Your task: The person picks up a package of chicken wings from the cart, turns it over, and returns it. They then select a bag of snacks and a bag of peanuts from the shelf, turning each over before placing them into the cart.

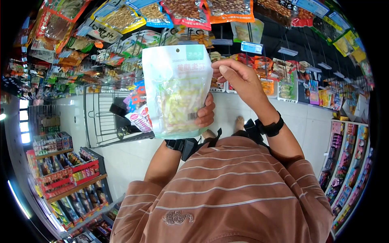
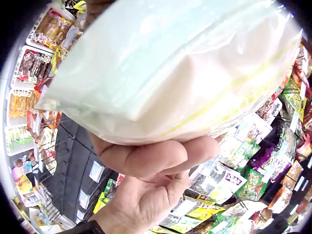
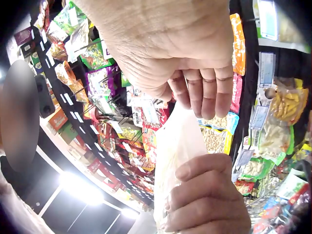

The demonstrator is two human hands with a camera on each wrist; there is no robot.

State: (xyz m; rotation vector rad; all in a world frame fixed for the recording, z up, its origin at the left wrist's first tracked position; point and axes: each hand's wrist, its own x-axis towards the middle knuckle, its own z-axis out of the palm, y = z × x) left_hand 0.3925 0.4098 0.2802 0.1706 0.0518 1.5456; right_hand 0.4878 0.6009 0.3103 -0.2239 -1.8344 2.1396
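Observation:
A pale green and white snack bag (image 1: 180,93) hangs upright before the person's chest, pale yellow-green pieces showing inside and a barcode low on its right side. My left hand (image 1: 206,111) grips it from behind, fingers coming round its right edge. In the right wrist view the left hand (image 3: 207,197) wraps round the narrow side of the bag (image 3: 178,141). Near the top right edge is my right hand (image 1: 243,81), its loosely bent fingertips right at the bag. The left wrist view has the right hand (image 2: 146,185) along the edge of the bag (image 2: 146,83).
Racks of hanging snack packets (image 1: 231,10) stand in front, with price tags (image 1: 251,47). A wire shopping cart (image 1: 105,117) with colourful packets stands at left. Shelving (image 1: 77,174) lies behind left and a product shelf (image 1: 344,158) at right. Pale floor tiles (image 1: 133,162) lie below.

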